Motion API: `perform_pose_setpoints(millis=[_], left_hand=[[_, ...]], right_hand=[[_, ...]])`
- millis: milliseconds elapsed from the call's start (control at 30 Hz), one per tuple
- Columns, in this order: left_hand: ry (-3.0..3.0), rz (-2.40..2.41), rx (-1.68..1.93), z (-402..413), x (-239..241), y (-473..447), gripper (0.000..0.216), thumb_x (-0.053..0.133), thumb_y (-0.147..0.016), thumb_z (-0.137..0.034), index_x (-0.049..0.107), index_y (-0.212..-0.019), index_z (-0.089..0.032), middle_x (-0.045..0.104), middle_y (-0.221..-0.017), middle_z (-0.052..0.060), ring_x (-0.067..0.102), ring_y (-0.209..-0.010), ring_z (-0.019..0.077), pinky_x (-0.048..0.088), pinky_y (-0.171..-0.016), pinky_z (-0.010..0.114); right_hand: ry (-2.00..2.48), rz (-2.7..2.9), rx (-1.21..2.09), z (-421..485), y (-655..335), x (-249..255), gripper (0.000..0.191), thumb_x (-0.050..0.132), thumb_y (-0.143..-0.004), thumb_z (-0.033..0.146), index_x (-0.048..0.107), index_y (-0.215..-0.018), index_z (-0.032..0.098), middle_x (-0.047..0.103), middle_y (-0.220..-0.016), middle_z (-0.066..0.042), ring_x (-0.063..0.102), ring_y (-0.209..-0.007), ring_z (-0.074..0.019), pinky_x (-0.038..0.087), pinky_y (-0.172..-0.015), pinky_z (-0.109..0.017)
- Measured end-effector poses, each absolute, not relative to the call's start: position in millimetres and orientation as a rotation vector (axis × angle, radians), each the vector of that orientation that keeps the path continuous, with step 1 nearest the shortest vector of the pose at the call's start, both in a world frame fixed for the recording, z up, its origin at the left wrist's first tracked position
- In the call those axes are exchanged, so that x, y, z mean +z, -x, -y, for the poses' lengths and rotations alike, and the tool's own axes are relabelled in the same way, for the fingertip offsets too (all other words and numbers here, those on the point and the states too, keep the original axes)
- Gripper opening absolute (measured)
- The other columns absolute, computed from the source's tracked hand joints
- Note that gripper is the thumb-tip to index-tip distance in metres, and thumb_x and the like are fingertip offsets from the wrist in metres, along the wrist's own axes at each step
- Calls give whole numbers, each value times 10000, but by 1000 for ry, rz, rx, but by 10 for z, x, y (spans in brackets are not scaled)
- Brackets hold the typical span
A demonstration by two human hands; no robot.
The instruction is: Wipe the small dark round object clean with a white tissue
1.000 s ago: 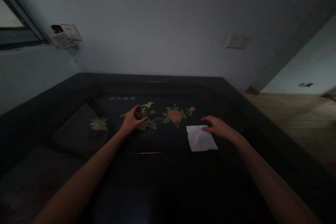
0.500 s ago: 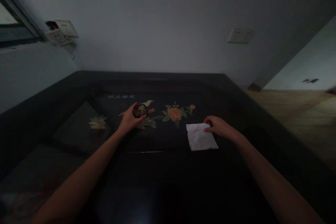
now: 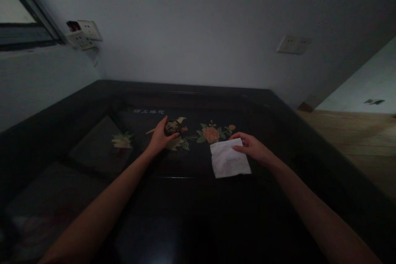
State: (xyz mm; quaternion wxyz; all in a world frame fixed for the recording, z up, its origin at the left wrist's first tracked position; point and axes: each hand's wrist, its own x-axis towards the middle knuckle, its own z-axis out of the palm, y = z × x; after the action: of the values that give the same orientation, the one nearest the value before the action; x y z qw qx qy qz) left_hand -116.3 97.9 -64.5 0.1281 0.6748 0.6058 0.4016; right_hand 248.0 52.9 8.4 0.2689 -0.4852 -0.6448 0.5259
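My left hand [image 3: 159,138] is curled round a small dark round glass dish [image 3: 172,128] on the dark tabletop, thumb at its near side and fingers at its far side. The exact kind of dish is hard to make out in the dim light. Between the thumb and fingers of my right hand [image 3: 247,145] is the top right corner of a white paper tissue [image 3: 228,163]. The tissue hangs open as a rough square, just in front of the painted orange flower [image 3: 210,135]; whether it touches the table I cannot tell.
The glossy black table [image 3: 192,198] bears painted flowers and pale lettering [image 3: 149,111]. Its far edge meets a pale wall with a socket [image 3: 293,44] at right and more sockets [image 3: 85,35] at left. A window [image 3: 21,12] is at upper left, wooden floor [image 3: 355,132] at right.
My right hand has carried the tissue leftward, closer to the painted flower. My left hand still grips the dish in about the same spot. The whole view has shifted slightly.
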Motion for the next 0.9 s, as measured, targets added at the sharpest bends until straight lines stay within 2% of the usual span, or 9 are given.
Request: perform_pose_setpoints(millis=[67,167,333,433,500,600,667,800,900], left_hand=[[-1999,-1743,1214,-975,-640,1164,816,720,-696,-382,358,-1384,-134,419,-1408,176,399,-1322,297,338,-1093,437],[-1953,-1708,1315,-971,-602,1176,678,665,-750,-402,419,-1332,-155,443,-1365,153,411,-1301,284,365,-1070,438],[-1838,-1734,1517,-971,-421,1203,371,488,-880,-322,504,-1226,-189,512,-1266,108,478,-1213,235,405,-1015,407],[-1884,-1648,1617,-941,-296,1192,301,496,-872,-272,554,-1153,-181,570,-1167,94,524,-1137,221,415,-988,397],[-1923,-1603,1636,-909,-233,1172,262,501,-863,-244,581,-1105,-181,592,-1130,84,538,-1110,214,414,-983,391],[-1966,-1571,1628,-865,-165,1133,237,496,-855,-209,598,-1067,-182,614,-1099,72,553,-1086,201,414,-982,372],[-1992,-1544,1633,-844,-132,1103,228,488,-854,-197,605,-1048,-173,625,-1073,73,566,-1065,199,417,-976,362],[-2018,-1518,1603,-804,-81,1048,221,472,-856,-195,620,-1015,-152,644,-1023,77,589,-1012,201,435,-939,350],[-2041,-1522,1558,-777,-56,1025,219,469,-859,-202,628,-1004,-157,656,-1013,69,596,-1001,199,439,-928,342]], right_hand=[[1165,1686,1524,-521,-2236,32,408,683,-689,242,542,-1067,179,652,-966,-55,636,-840,-184,492,-710,-298],[1023,1755,1505,-541,-1829,-77,505,679,-692,166,537,-1176,185,648,-1034,-55,627,-837,-170,486,-701,-283],[1005,2181,1171,-575,-1097,-229,361,618,-726,21,635,-1062,151,668,-972,-35,607,-804,-146,476,-725,-281],[986,2238,1079,-542,-762,-270,359,633,-720,-8,647,-1044,146,665,-1011,-53,606,-939,-179,465,-855,-333],[983,2264,980,-494,-652,-285,358,663,-735,37,639,-1072,156,616,-1158,-96,551,-1091,-218,408,-970,-400],[939,2437,495,-413,-633,-316,351,656,-823,226,608,-1164,163,485,-1354,-163,403,-1271,-291,299,-1064,-503],[781,2596,222,-377,-654,-345,404,587,-878,364,579,-1222,154,467,-1384,-175,366,-1306,-302,271,-1089,-505],[460,2842,141,-373,-609,-410,481,460,-936,438,513,-1313,145,442,-1431,-156,360,-1336,-280,281,-1105,-441],[433,2927,169,-395,-517,-451,476,412,-959,428,452,-1373,195,371,-1494,-122,309,-1380,-284,252,-1118,-469]])
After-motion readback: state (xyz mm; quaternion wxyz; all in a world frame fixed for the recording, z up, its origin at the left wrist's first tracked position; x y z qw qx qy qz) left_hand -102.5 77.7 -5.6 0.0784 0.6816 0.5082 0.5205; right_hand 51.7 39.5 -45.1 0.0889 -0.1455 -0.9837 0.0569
